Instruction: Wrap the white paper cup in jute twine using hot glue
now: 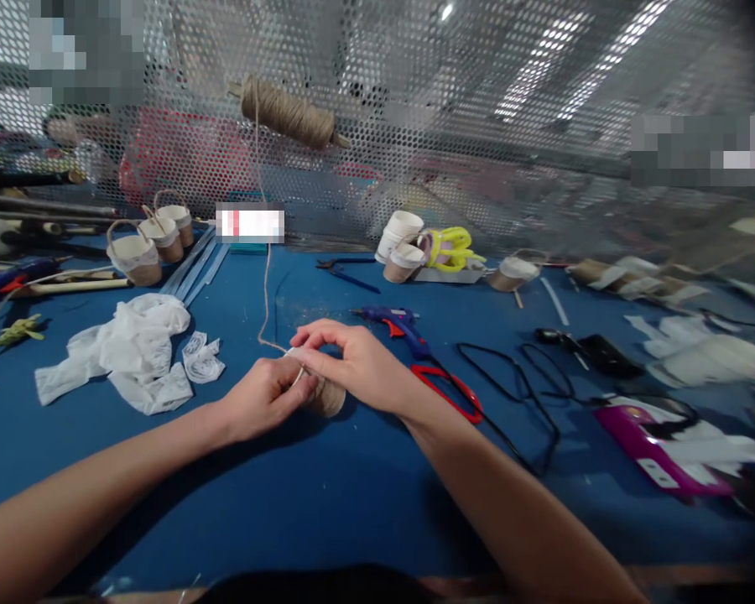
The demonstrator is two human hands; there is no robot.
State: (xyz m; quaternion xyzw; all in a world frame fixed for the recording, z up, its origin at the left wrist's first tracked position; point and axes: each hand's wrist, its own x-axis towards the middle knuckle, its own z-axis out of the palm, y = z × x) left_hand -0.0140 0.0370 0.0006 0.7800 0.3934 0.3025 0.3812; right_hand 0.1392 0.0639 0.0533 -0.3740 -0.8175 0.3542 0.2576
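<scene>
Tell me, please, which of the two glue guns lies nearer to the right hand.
The glue gun mid-picture, just beyond the right hand; the other glue gun lies at the picture's left edge.

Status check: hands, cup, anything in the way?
Left hand holding small brown, white-rimmed cup; right hand at its rim. Thin tan twine leading up toward wound brown spool. Blue plastic glue gun close to right hand, not blocking.
</scene>
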